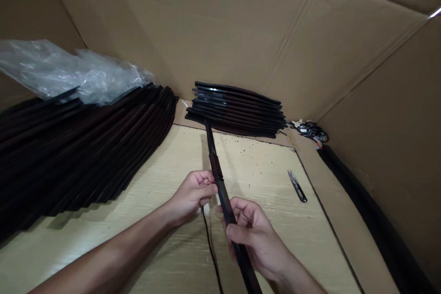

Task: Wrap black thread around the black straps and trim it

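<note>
A long, narrow black strip (225, 202) runs from the near edge up to a stack of like strips, with a dark brown band (216, 166) around its middle. My right hand (253, 234) grips the strip from the right, thumb on top and fingers curled beneath. Just below the band, my left hand (196, 193) is pinched closed at the strip's left side. A thin black cord (211, 243) trails down from the left hand toward me; its upper end is hidden in the fingers.
Many dark strips (103, 147) lie fanned at left under clear plastic (99, 73). More are stacked (237, 108) at the back. Thread snips (296, 186) lie on the pale board (262, 183) at right. Tangled cords (308, 129) and a long black roll (365, 211) line the right cardboard wall (389, 124).
</note>
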The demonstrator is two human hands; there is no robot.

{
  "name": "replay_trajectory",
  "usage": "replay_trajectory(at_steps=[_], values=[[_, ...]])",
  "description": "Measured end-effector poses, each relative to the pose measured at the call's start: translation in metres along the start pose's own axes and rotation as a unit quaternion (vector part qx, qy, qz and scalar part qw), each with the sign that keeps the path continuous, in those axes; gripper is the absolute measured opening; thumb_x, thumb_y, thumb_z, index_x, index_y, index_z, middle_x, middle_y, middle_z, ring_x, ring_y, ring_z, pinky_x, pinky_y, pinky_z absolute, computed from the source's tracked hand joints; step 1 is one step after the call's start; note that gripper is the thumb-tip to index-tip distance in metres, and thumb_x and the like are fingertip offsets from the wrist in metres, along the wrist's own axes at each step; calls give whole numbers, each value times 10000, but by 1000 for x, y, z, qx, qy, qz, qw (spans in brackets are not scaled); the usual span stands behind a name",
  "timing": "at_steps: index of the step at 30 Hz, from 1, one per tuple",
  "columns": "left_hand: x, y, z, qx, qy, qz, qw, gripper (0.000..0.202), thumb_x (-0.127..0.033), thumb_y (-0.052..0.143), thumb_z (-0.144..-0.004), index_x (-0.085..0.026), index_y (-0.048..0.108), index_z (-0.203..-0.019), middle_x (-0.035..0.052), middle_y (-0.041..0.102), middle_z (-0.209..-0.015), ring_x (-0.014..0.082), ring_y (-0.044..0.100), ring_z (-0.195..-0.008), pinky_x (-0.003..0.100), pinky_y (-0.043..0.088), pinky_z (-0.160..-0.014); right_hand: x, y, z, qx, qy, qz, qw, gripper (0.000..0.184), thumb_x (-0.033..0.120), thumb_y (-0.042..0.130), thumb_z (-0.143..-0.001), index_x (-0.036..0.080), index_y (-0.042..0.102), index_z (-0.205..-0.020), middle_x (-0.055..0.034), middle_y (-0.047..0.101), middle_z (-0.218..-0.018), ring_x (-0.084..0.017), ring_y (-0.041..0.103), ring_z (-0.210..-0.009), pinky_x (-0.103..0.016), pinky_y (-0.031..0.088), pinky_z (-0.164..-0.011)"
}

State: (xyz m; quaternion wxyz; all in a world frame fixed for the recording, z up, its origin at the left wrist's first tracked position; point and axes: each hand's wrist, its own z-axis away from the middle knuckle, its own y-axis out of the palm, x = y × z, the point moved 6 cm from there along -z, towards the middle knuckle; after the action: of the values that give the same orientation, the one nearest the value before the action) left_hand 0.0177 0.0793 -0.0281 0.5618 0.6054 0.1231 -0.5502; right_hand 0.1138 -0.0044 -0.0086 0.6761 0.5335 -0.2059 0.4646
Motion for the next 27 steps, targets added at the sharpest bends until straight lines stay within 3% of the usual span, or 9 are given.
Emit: replay_trajectory(at_steps=[3,6,9,12,14,19,23,27], values=[[-1,4,3,14,-16,6,1000,429,-349,879,-515,-135,519,-605,-84,380,-493,12,198,-430,193,94,-424,5,-2,1,-21,-37,20,999,380,252,890,-571,152,549,-707,73,541,-549,-24,457,-459,-117,376,-431],[-4,4,3,8,-12,7,1000,411,-309,873,-533,-142,506,-613,-79,409,-492,11,210,-419,191,95,-421,7,1,0,-14,-39,28,999,411,283,869,-603,178,495,-737,17,653,-697,-98,597,-538,-172,452,-437],[-5,3,2,7,-4,7,1000,392,-325,851,-579,-151,501,-611,-104,356,-440,5,155,-388,188,68,-402,7,1,-2,-20,-40,18,999,392,334,819,-680,193,465,-769,-21,705,-803,-80,556,-452,-159,383,-351],[-8,-1,-1,-14,17,12,1000,380,-334,842,-598,-154,507,-607,-115,318,-424,8,143,-384,184,74,-390,9,-6,-3,-61,-55,-13,997,304,379,753,-757,171,541,-822,-57,725,-798,-75,559,-514,-158,407,-433],[-10,-4,-2,-33,34,8,999,376,-334,840,-602,-153,510,-597,-116,308,-421,10,158,-388,180,93,-389,10,-10,-3,-84,-56,-31,994,304,349,780,-728,150,615,-889,-81,731,-849,-93,593,-620,-172,443,-517],[-8,-3,-4,-33,38,-8,999,370,-349,868,-541,-136,583,-643,-101,382,-437,6,190,-381,182,88,-388,7,-10,-1,-99,-52,-46,993,496,251,857,-632,177,654,-1079,-32,710,-854,-68,566,-597,-173,461,-543],[-5,0,-3,-13,34,-12,999,405,-341,889,-477,-111,648,-707,-63,492,-505,1,221,-389,183,119,-392,1,-5,-1,-72,-31,-27,997,414,270,875,-605,166,659,-942,32,640,-742,-43,535,-505,-161,463,-488],[-3,-2,-3,-38,14,-43,998,410,-371,876,-492,-121,580,-625,-74,453,-474,4,227,-384,180,106,-392,-4,-2,0,-69,-15,0,997,395,344,848,-642,174,543,-826,22,638,-724,-78,553,-506,-164,436,-397]])
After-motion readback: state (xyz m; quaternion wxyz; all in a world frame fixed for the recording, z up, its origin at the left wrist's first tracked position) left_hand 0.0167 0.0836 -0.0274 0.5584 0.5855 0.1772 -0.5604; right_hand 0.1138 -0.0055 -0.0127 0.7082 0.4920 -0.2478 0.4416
